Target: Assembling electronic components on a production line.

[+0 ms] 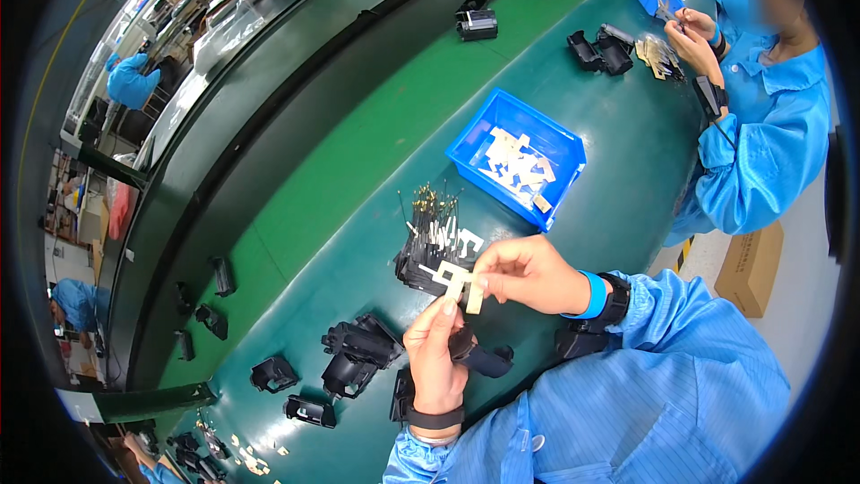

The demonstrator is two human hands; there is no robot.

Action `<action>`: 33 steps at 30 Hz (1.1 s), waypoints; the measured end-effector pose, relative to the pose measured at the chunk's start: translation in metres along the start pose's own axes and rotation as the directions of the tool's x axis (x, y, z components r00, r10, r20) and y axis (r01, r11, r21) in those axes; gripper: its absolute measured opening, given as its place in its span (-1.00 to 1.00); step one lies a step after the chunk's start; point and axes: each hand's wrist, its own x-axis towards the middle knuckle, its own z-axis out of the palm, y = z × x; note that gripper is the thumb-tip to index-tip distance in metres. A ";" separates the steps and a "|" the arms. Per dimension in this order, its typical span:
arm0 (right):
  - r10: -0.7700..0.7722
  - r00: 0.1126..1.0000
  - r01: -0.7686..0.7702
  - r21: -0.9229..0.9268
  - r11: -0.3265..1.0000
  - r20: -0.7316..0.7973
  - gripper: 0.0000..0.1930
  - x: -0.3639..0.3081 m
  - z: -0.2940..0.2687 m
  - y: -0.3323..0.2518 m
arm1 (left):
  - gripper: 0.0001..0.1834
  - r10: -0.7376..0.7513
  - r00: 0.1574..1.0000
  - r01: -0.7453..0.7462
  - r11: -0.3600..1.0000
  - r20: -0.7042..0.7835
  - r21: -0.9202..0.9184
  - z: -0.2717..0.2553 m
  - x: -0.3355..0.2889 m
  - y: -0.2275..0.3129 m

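Note:
My left hand [434, 360] pinches a thin, flat cream cut-out piece [455, 280] between thumb and fingertip. From the other side my right hand [530, 276] grips the same piece near a yellowish strip [476, 298] hanging down; whether that strip is separate I cannot tell. Just beyond the fingers lies a bundle of thin black cables [432, 233] with white tags and gold-coloured tips. A pale cut-out [469, 242] rests at the bundle's right side. Black parts [488, 358] sit next to my left hand, partly hidden by it.
Farther off stands a blue bin [466, 157] with pale cut-outs inside. Black plastic housings [358, 350] are on the green table at left; others [477, 25] lie on the lighter green strip beyond. At right a co-worker [761, 139] in blue handles small parts. A cardboard box [751, 271] is behind my right arm.

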 end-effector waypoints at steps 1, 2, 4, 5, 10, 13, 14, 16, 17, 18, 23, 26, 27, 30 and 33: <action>0.010 0.998 -0.007 0.041 0.999 -0.067 -0.90 -0.001 0.000 -0.004 | -0.78 0.041 0.999 -0.040 0.998 -0.031 0.040 -0.003 0.002 -0.002; -0.036 0.994 0.040 0.039 0.998 -0.106 -0.90 -0.001 -0.001 -0.006 | -0.77 0.083 0.995 -0.078 0.994 -0.059 0.080 -0.006 0.004 -0.005; -0.079 0.983 0.090 0.061 0.994 -0.168 -0.90 -0.002 -0.003 -0.012 | -0.72 0.143 0.989 -0.137 0.980 -0.029 0.148 -0.008 0.008 -0.006; -0.079 0.983 0.090 0.059 0.994 -0.168 -0.90 -0.002 -0.002 -0.013 | -0.71 0.175 0.984 -0.168 0.963 -0.016 0.209 -0.004 0.010 -0.003; -0.151 0.975 0.161 0.050 0.986 -0.162 -0.88 -0.005 -0.004 -0.017 | -0.68 0.195 0.980 -0.194 0.921 0.033 0.338 -0.002 0.010 0.003; -0.112 0.981 0.123 0.061 0.990 -0.159 -0.88 -0.007 -0.004 -0.017 | -0.69 0.225 0.974 -0.227 0.928 0.042 0.295 -0.001 0.006 0.005; -0.113 0.980 0.124 0.062 0.990 -0.163 -0.88 -0.007 -0.002 -0.017 | -0.70 0.230 0.972 -0.232 0.938 0.039 0.256 0.000 0.004 0.007; -0.106 0.987 0.120 0.125 0.985 -0.117 -0.89 -0.007 0.004 -0.019 | -0.71 0.220 0.971 -0.237 0.939 0.094 0.249 0.004 -0.005 0.012; -0.081 0.992 0.097 0.175 0.980 -0.098 -0.88 -0.008 0.007 -0.019 | -0.70 0.167 0.974 -0.196 0.959 0.150 0.205 0.008 -0.011 0.016; -0.080 0.992 0.097 0.177 0.979 -0.100 -0.88 -0.007 0.008 -0.018 | -0.68 0.117 0.971 -0.153 0.975 0.209 0.163 0.011 -0.016 0.020; -0.261 0.965 0.261 -0.189 0.947 0.026 -0.81 -0.007 0.009 -0.032 | -0.78 0.163 0.967 -0.199 0.963 0.196 0.181 0.010 -0.026 0.026; -0.542 0.823 0.543 -0.511 0.666 0.168 -0.71 -0.006 0.004 -0.035 | -0.79 0.223 0.958 -0.263 0.933 0.182 0.245 0.012 -0.031 0.025; -0.521 0.823 0.551 -0.540 0.636 0.226 -0.71 -0.005 0.003 -0.036 | -0.79 0.221 0.959 -0.260 0.934 0.176 0.246 0.013 -0.031 0.024; -0.481 0.836 0.539 -0.558 0.631 0.264 -0.74 -0.006 0.000 -0.031 | -0.80 0.259 0.956 -0.288 0.912 0.135 0.291 0.018 -0.028 0.020; -0.387 0.911 0.411 -0.374 0.831 0.143 -0.83 -0.016 -0.008 -0.025 | -0.80 0.253 0.939 -0.329 0.862 0.234 0.387 0.016 -0.022 0.013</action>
